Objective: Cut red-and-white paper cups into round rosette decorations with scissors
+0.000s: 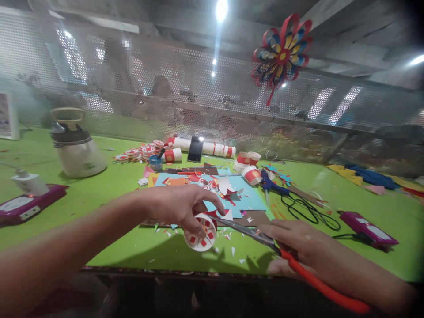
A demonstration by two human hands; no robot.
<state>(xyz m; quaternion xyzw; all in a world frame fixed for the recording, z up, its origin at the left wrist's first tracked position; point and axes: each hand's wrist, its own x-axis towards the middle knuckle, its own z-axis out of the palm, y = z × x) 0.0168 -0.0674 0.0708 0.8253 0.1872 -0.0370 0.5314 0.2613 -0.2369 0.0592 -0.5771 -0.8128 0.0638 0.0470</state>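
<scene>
My left hand (177, 205) grips a white paper cup (208, 235), thumb across its round base and forefinger reaching over the top. Red squares and dark lines mark that base, which faces me. In my right hand (300, 243) is a pair of scissors (253, 232) with long grey blades and red-orange handles. The blades point left, their tips at the upper right edge of the cup; whether they touch it I cannot tell. Beneath both hands, small white and red paper clippings (233, 251) lie scattered on the green tabletop (132, 251).
Behind the hands are blue paper sheets (253, 201) with scraps, paper cups (251, 175), a blue glue gun (273, 187) and a phone (195, 149). A large jug (77, 152) stands left. Purple power strips (367, 229) lie at both sides. Perforated metal panels form the back.
</scene>
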